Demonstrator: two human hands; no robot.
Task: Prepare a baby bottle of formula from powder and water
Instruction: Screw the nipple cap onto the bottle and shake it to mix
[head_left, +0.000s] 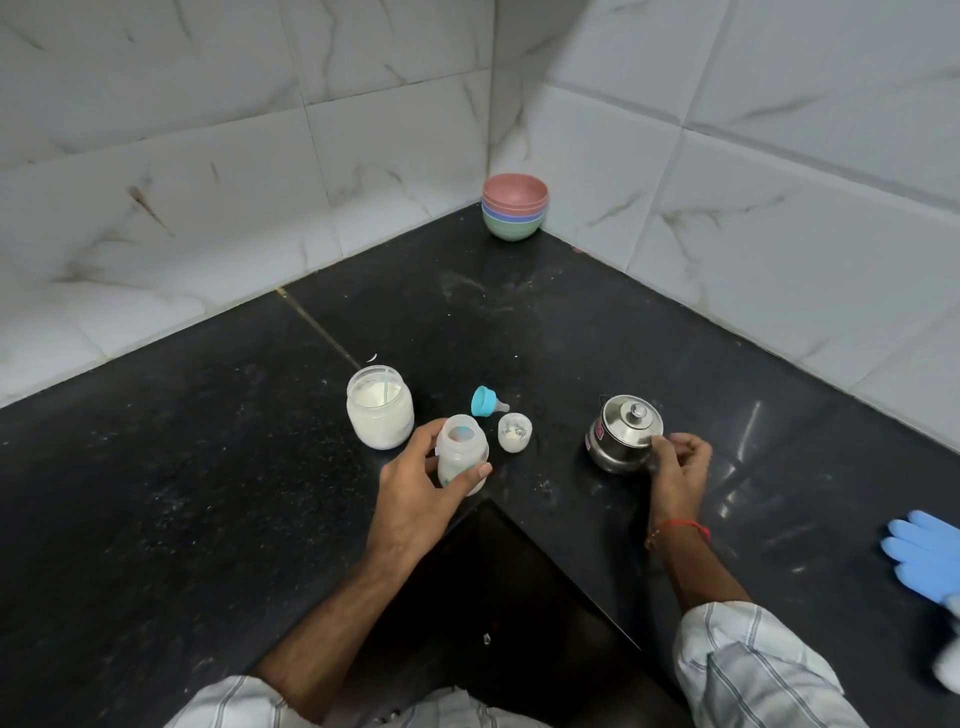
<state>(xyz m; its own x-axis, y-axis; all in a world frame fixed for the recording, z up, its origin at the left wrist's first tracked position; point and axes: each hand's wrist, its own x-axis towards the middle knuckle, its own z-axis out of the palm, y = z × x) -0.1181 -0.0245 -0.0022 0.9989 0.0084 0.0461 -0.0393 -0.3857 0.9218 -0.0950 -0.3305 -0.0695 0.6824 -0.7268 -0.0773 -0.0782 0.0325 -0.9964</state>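
An open clear baby bottle (460, 449) stands on the black counter (208, 467), near its inner corner edge. My left hand (415, 493) grips the bottle from the left, thumb and fingers curled round its body. A small steel kettle (623, 434) with its lid on stands to the right. My right hand (675, 467) holds the kettle's handle at its near right side. Behind the bottle lie the teal ring with teat (488, 402) and the clear cap (514, 431). A jar of white powder (379, 413), with a scoop handle inside, stands open at the left.
A stack of coloured bowls (514, 205) sits in the far corner against the tiled walls. Another person's blue-gloved hand (922, 551) rests on the counter at the right edge. Powder specks dot the counter around the bottle.
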